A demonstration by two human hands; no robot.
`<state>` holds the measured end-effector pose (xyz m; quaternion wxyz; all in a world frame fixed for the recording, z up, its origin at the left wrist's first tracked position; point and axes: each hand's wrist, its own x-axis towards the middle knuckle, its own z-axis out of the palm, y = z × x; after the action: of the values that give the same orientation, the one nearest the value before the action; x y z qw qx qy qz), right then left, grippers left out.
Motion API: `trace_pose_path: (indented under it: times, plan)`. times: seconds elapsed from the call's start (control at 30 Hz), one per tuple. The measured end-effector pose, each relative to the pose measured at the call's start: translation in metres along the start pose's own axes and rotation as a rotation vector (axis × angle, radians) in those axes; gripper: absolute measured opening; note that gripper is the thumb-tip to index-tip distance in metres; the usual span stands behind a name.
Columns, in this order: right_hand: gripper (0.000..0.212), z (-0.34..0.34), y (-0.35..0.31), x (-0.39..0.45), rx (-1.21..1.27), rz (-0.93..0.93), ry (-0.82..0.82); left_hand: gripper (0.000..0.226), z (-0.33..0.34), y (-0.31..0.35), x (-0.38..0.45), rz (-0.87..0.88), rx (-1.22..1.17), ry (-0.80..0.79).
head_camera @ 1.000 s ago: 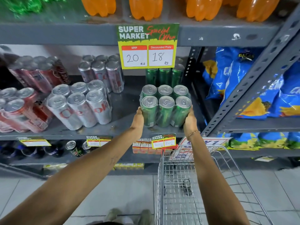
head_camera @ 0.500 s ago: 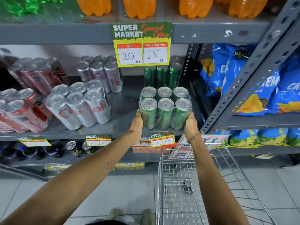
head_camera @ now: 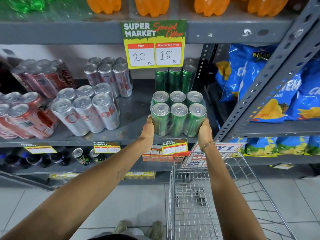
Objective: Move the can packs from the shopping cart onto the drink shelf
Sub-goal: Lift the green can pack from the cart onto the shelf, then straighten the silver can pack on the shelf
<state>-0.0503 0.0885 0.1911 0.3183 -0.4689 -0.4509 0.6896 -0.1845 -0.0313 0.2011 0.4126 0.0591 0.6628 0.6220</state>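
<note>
Head view: shrink-wrapped six-pack of green cans (head_camera: 178, 116) clamped between both hands, left hand (head_camera: 148, 126) on its left side, right hand (head_camera: 204, 131) on its right; each grip holds the pack. Pack sits at the front edge of the grey metal drink shelf (head_camera: 133, 125), cans upright and tilted slightly toward the camera. Key relation: another green can pack (head_camera: 174, 80) stands directly behind, near the shelf's back edge, with a gap between. Next move looks like a straight push rearward. Wire shopping cart (head_camera: 204, 196) below right appears empty.

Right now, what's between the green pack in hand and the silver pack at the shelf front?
Head view: only bare grey shelf separates the green pack from the silver pack.
</note>
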Motion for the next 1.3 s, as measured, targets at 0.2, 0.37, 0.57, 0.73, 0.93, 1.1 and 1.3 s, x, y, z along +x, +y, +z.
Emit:
trace_pose_path:
  times: [0.2, 0.37, 0.57, 0.73, 0.93, 1.1, 1.3]
  plan:
    - [0.049, 0.02, -0.033, -0.028, -0.075, -0.391, 0.179, 0.057, -0.011, 0.018, -0.019, 0.138, 0.109, 0.005]
    - [0.035, 0.076, -0.071, -0.063, -0.448, -0.86, 0.099, 0.052, -0.068, 0.059, -0.043, 0.549, 0.177, 0.045]
    - [0.035, 0.202, -0.035, -0.096, -0.458, -0.71, -0.29, 0.049, -0.194, 0.094, -0.047, 0.717, 0.232, 0.399]
    - [0.057, 0.264, 0.006, -0.086, -0.294, -0.233, -0.421, 0.056, -0.274, 0.084, -0.018, 0.46, 0.212, 0.37]
    - [0.064, 0.277, 0.031, -0.082, -0.152, -0.149, -0.379, 0.051, -0.261, 0.074, 0.002, 0.31, -0.074, 0.129]
    - [0.055, 0.265, 0.032, -0.082, -0.036, -0.121, -0.304, 0.053, -0.255, 0.074, 0.013, 0.287, -0.069, 0.028]
    - [0.051, 0.252, 0.034, -0.087, -0.059, -0.108, -0.223, 0.053, -0.253, 0.065, 0.016, 0.271, -0.05, -0.046]
